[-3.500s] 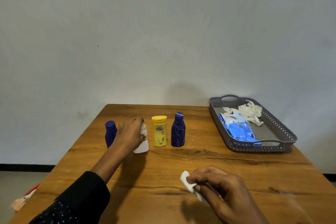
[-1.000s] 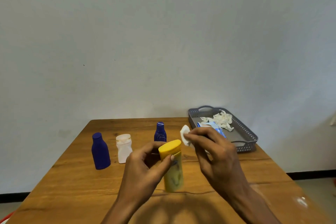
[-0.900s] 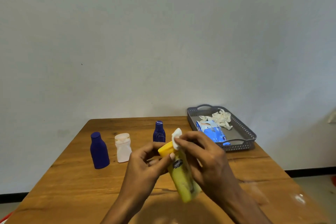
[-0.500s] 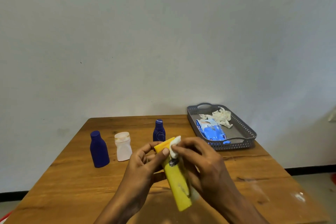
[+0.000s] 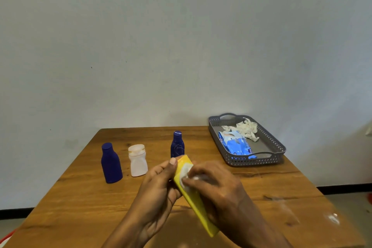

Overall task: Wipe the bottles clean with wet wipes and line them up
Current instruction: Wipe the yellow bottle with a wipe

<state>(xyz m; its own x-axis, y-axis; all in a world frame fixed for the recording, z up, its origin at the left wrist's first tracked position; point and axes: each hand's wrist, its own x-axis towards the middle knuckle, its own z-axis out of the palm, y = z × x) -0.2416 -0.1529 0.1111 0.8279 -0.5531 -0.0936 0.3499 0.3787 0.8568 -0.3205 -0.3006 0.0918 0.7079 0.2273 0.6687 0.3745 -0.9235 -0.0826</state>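
Observation:
A yellow bottle [image 5: 198, 205] is held tilted above the table, cap end up and away from me. My left hand [image 5: 159, 193] grips it near the cap, thumb on the cap edge. My right hand [image 5: 217, 189] presses a white wet wipe [image 5: 186, 174] against the bottle's upper side. On the table behind stand a dark blue bottle [image 5: 111, 163] at the left, a white bottle [image 5: 137, 160] beside it, and a smaller dark blue bottle [image 5: 177, 145] farther back, partly hidden by the yellow cap.
A grey perforated tray [image 5: 259, 160] sits at the table's back right, holding a blue wet-wipe pack [image 5: 235, 145] and crumpled used wipes [image 5: 248, 129]. The wooden table [image 5: 84, 203] ends at a pale wall. A whitish smear [image 5: 333, 218] marks the right front.
The yellow bottle has tipped further over, base toward me. My right hand has slid the wipe down from the cap onto the bottle's upper side. The standing bottles have not moved.

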